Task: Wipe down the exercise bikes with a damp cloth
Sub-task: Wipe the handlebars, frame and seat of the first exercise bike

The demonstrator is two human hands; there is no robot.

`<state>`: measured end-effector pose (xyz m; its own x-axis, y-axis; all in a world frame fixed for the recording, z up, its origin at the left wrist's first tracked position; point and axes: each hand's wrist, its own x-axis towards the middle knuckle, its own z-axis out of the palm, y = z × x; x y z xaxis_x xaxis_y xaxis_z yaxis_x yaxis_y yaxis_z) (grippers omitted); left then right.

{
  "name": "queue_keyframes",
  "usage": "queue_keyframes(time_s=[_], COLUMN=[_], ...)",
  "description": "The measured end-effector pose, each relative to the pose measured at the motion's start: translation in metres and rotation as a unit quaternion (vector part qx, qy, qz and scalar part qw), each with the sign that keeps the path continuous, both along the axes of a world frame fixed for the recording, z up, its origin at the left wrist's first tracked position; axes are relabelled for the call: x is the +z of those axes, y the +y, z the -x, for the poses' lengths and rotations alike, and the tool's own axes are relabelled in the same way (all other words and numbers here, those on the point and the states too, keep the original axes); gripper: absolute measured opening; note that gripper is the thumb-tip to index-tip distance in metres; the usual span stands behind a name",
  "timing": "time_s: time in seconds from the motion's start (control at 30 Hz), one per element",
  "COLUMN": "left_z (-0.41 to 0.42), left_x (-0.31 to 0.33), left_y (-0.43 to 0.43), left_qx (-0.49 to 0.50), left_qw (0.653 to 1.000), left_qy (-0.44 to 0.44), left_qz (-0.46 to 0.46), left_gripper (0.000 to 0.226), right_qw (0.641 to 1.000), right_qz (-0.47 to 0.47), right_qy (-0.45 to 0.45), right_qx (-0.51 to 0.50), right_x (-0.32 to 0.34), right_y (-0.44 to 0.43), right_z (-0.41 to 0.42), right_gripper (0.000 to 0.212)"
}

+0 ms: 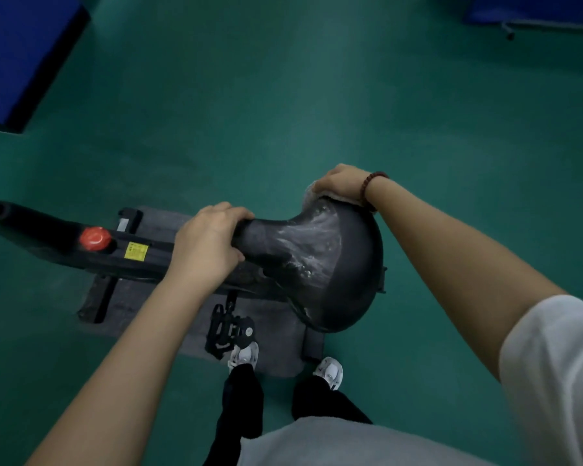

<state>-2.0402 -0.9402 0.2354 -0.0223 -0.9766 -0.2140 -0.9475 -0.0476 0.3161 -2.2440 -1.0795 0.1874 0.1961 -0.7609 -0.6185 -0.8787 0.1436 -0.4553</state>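
The exercise bike's black saddle (344,264) fills the middle of the view, with wet streaks shining across its top. My left hand (209,243) grips the narrow nose of the saddle. My right hand (342,181) holds a pale cloth (312,193) against the far rear edge of the saddle; most of the cloth is hidden under the hand. The black bike frame (48,240) runs off to the left, carrying a red knob (95,237) and a yellow label (136,251).
The bike stands on a dark mat (276,341) on a green floor. A black pedal (231,326) hangs below the saddle, just above my white shoes (244,354). A blue mat (17,52) lies at the far left, another blue object (535,8) at the top right.
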Motion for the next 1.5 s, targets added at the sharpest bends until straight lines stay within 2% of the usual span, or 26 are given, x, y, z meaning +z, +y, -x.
queue_keyframes(time_s=[0.07,0.1,0.17,0.23,0.3,0.37,0.43,0.5,0.63,0.7,0.8,0.97,1.1,1.2,1.27,1.37,1.43,1.5], left_z=[0.001,0.001,0.000,-0.001,-0.002,-0.003,-0.004,-0.005,-0.006,-0.009,-0.013,-0.023,-0.042,-0.057,-0.063,-0.071,-0.076,-0.079], left_x=[0.000,-0.001,-0.002,-0.003,-0.003,-0.002,-0.003,-0.003,-0.003,-0.004,-0.006,-0.006,-0.003,-0.001,-0.001,-0.001,0.000,0.002], left_y=[0.001,0.001,0.002,0.003,0.002,0.002,0.002,0.001,0.000,0.000,-0.001,-0.001,0.000,-0.002,-0.001,0.001,0.002,0.000], left_qx=[0.001,0.002,0.002,-0.003,-0.010,-0.015,-0.022,-0.029,-0.039,-0.043,-0.050,-0.062,-0.071,-0.066,-0.063,-0.063,-0.057,-0.043], left_qw=[1.000,1.000,1.000,1.000,1.000,1.000,1.000,0.999,0.999,0.999,0.998,0.996,0.996,0.995,0.995,0.993,0.992,0.991], left_qy=[0.002,0.005,0.008,0.009,0.008,0.006,0.008,0.010,0.012,0.018,0.031,0.066,0.056,0.067,0.078,0.095,0.111,0.120], left_qz=[0.001,0.003,0.007,0.014,0.014,0.009,0.010,0.015,0.019,0.019,0.011,0.005,-0.006,-0.016,-0.015,0.010,0.032,0.048], left_gripper=[0.058,0.058,0.058,0.057,0.057,0.057,0.056,0.055,0.055,0.057,0.059,0.059,0.068,0.072,0.069,0.057,0.049,0.044], right_qw=[0.990,0.982,0.963,0.947,0.965,0.987,0.992,0.991,0.964,0.958,0.975,0.976,0.960,0.955,0.960,0.970,0.963,0.951], right_qz=[0.123,0.170,0.216,0.254,0.222,0.135,0.108,0.124,0.195,0.209,0.186,0.196,0.224,0.242,0.240,0.240,0.269,0.308], right_qy=[0.042,0.033,-0.052,-0.110,-0.116,-0.088,-0.063,-0.037,0.102,0.093,0.025,-0.004,0.134,0.154,0.134,0.045,-0.014,-0.032], right_qx=[-0.048,-0.082,-0.153,-0.161,-0.080,0.001,0.019,0.032,0.147,0.174,0.122,0.094,0.103,0.075,0.059,0.007,-0.015,0.005], right_x=[-0.001,0.002,0.018,0.030,0.033,0.022,0.013,0.017,0.026,0.023,0.021,0.023,0.027,0.022,0.018,0.017,0.019,0.020], right_y=[-0.004,-0.005,-0.004,0.001,0.016,0.035,0.044,0.047,0.062,0.075,0.087,0.099,0.084,0.083,0.092,0.108,0.117,0.126], right_z=[0.005,0.010,0.022,0.032,0.031,0.022,0.013,0.006,-0.018,-0.041,-0.073,-0.082,-0.048,-0.049,-0.069,-0.098,-0.112,-0.125], right_gripper=[0.026,0.025,0.026,0.027,0.034,0.039,0.035,0.034,0.040,0.038,0.038,0.038,0.032,0.033,0.033,0.032,0.032,0.032])
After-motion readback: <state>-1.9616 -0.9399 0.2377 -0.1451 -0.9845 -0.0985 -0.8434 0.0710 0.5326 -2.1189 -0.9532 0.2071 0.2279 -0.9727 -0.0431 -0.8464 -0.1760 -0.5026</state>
